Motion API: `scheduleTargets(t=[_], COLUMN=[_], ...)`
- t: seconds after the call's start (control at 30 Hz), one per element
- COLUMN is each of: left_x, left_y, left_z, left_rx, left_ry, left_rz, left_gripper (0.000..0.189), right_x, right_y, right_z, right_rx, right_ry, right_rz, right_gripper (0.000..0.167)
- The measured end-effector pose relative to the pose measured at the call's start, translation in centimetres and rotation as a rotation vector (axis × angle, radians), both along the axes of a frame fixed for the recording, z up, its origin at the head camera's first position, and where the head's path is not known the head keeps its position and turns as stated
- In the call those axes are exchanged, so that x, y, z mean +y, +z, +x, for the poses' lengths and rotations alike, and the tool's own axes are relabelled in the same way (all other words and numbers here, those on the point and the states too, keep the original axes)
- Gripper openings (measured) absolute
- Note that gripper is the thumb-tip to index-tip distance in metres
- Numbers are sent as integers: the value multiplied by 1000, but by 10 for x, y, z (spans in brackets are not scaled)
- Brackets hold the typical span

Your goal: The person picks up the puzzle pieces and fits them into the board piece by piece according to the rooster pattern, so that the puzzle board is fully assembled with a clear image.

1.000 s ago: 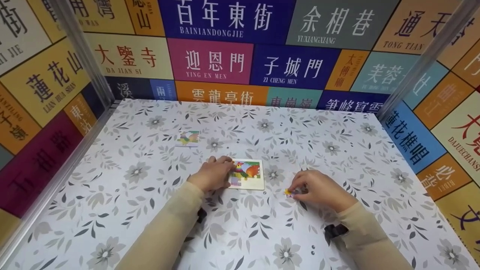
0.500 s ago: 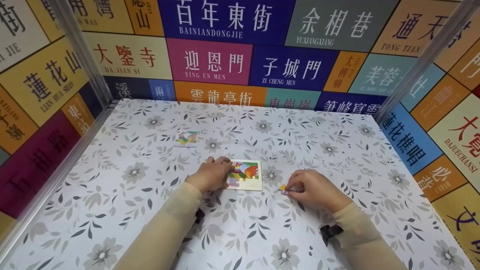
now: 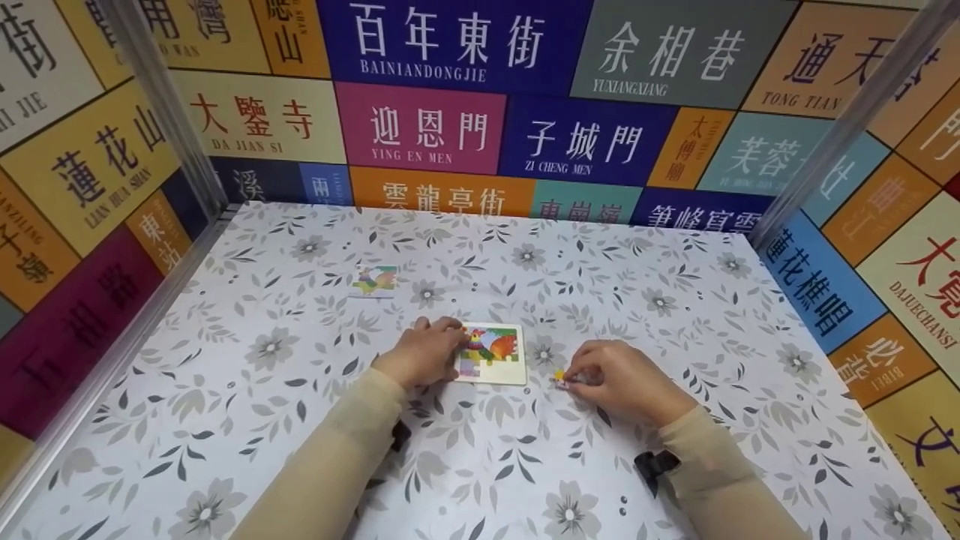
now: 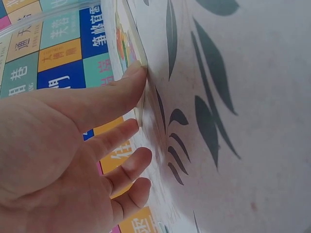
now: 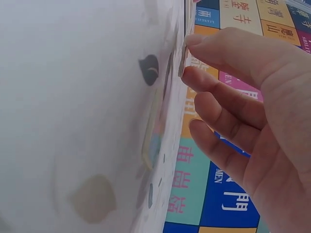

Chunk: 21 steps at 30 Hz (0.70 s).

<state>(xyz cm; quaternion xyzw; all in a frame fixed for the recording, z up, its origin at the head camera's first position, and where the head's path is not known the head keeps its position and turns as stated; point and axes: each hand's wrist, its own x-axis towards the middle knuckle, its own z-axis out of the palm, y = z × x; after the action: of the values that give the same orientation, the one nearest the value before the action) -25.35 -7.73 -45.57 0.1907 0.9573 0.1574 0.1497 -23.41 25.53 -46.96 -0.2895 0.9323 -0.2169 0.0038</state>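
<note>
In the head view, a small jigsaw puzzle board [image 3: 504, 373] with a colourful rooster picture lies mid-table; its lower right part shows bare tray. My left hand [image 3: 420, 352] holds the board at its left side, and the left wrist view has the thumb [image 4: 131, 82] on the board's edge [image 4: 138, 46]. To the right of the board, my right hand [image 3: 626, 379] pinches a yellow and purple puzzle piece [image 3: 560, 379] between thumb and index finger. That piece [image 5: 183, 60] appears edge-on in the right wrist view, just above the table, with the other fingers loosely bent.
A picture card [image 3: 373, 281] with a similar rooster lies farther back on the left. The floral-patterned table [image 3: 495, 465] is bounded by panels printed with Chinese characters [image 3: 427, 127] at the back and sides.
My right hand has moved a little left towards the board, carrying the puzzle piece. The left hand stays on the board.
</note>
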Motion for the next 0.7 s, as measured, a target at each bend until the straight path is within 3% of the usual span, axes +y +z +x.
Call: scheduleTargets(t=[0.2, 0.4, 0.7], left_x=[2, 2, 2], left_y=[1, -1, 2], left_z=[2, 3, 2], left_rx=[14, -10, -14], left_ry=[-14, -4, 14], left_rz=[4, -12, -7], left_gripper=[52, 53, 53], right_x=[-1, -8, -22], right_y=[3, 0, 5], right_z=[-2, -4, -3], right_rx=[52, 30, 69], right_ry=[73, 74, 52], right_rz=[-9, -15, 10], right_gripper=[12, 14, 12])
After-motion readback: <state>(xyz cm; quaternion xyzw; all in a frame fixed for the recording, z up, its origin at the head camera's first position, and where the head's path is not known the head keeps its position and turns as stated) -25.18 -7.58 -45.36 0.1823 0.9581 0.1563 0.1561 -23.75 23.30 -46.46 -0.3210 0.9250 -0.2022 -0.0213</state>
